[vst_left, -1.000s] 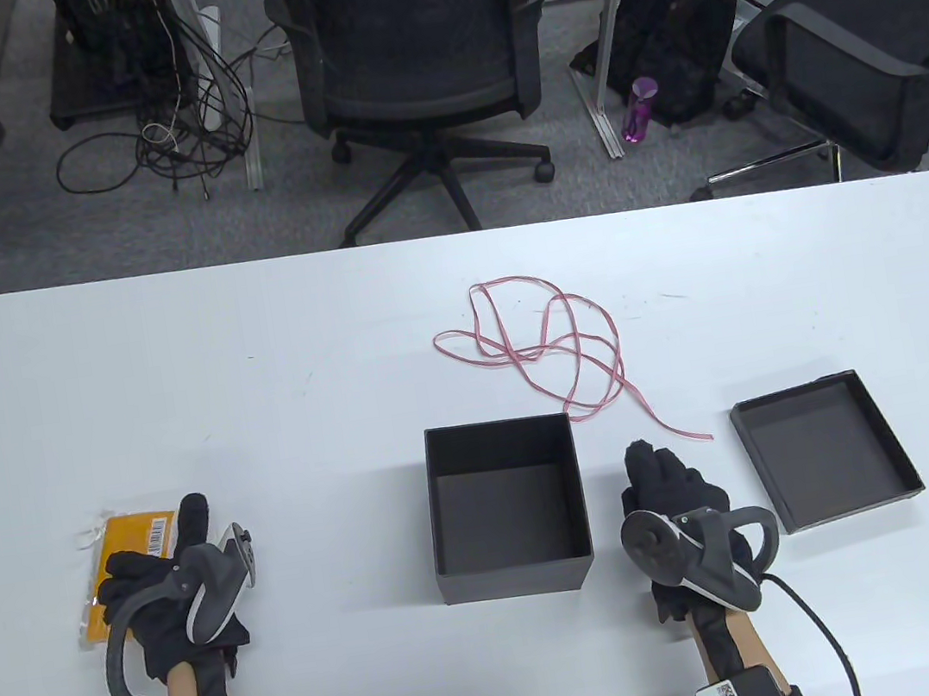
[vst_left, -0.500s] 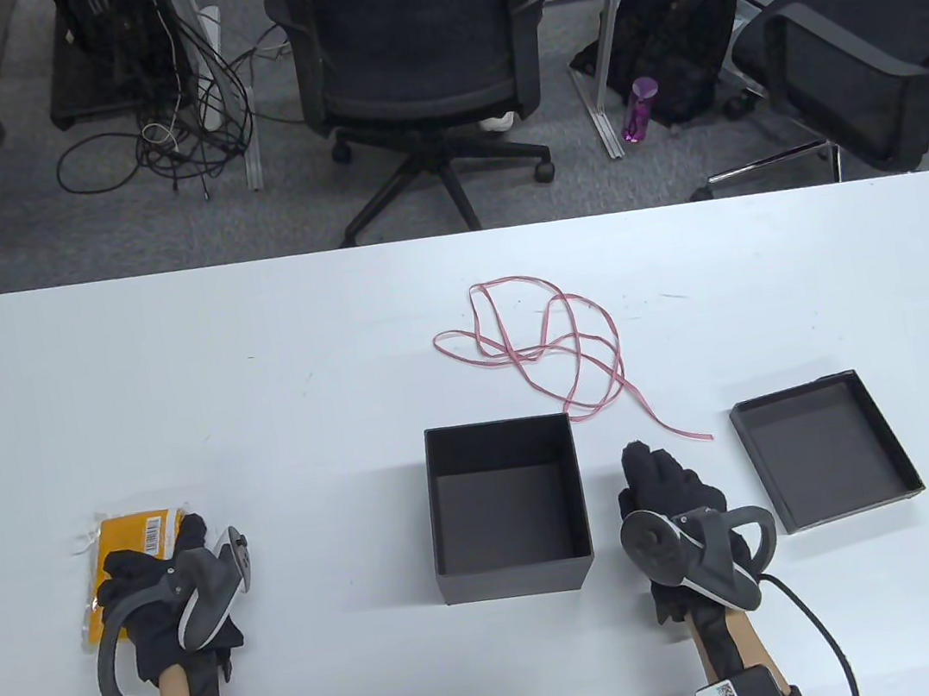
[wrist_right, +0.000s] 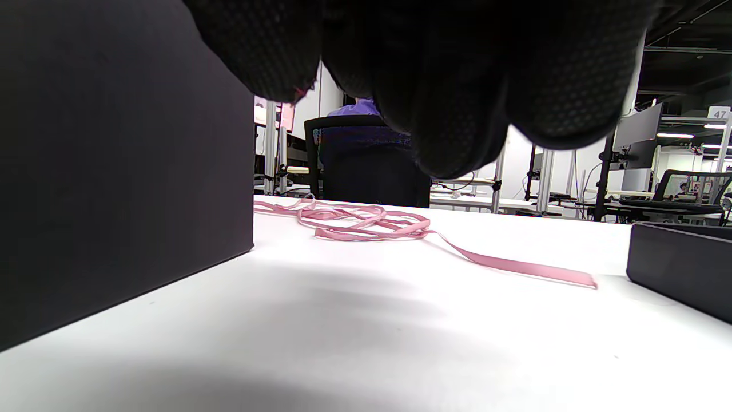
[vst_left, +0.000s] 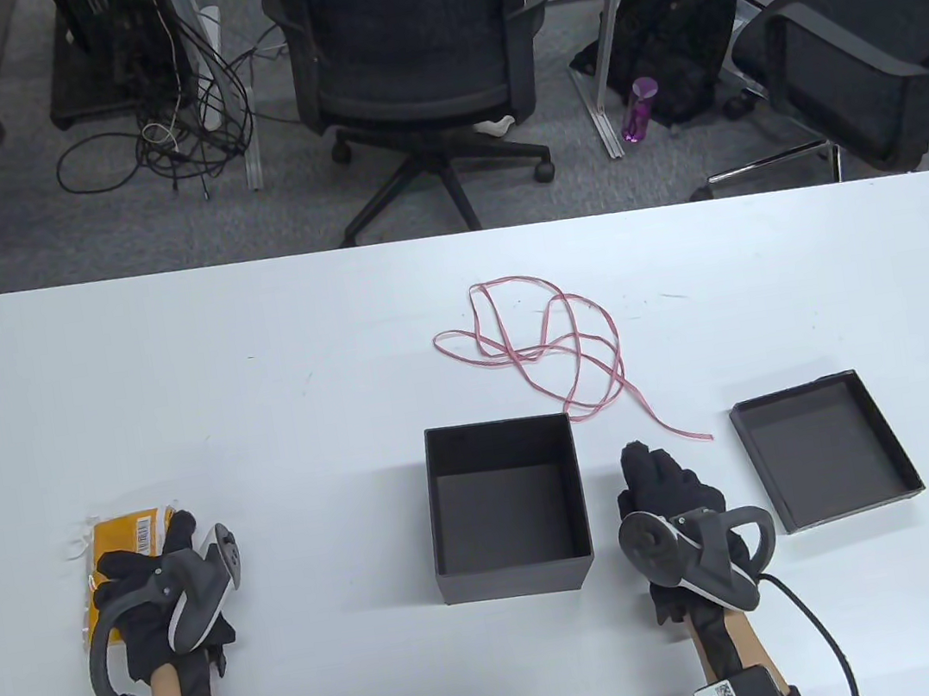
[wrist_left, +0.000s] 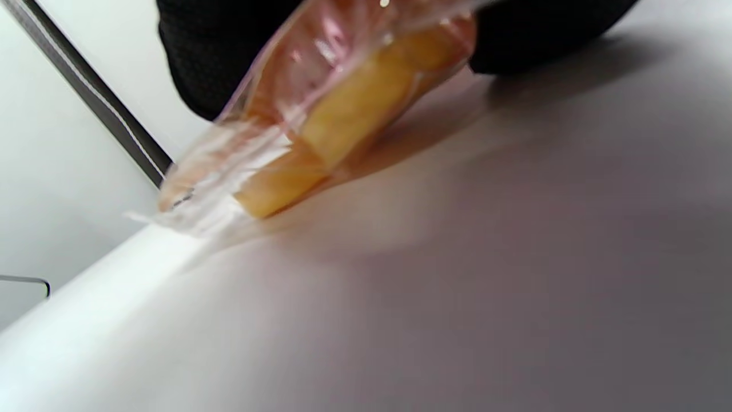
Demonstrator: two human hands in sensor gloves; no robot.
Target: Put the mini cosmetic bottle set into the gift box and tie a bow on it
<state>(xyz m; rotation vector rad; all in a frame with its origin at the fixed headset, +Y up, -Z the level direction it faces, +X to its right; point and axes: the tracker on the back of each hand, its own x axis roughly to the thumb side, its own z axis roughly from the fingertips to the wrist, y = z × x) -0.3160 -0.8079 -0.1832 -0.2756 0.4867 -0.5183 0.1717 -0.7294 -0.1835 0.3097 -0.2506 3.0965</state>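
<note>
White surface (vst_left: 260,378) | bottle-set pouch (vst_left: 122,539) near left, gripped by left hand (vst_left: 150,578), one end lifted | right hand (vst_left: 668,483) relaxed, flat beside gift box (vst_left: 508,520) | pouch likely light, crinkly, slippery: hold mid-body.

Bare table (vst_left: 304,442) left of box (vst_left: 515,571)

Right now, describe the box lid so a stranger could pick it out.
On the white table, look right of the right hand. The lid lies there upturned, apart from the open gift box. It is the much shallower black tray.
</note>
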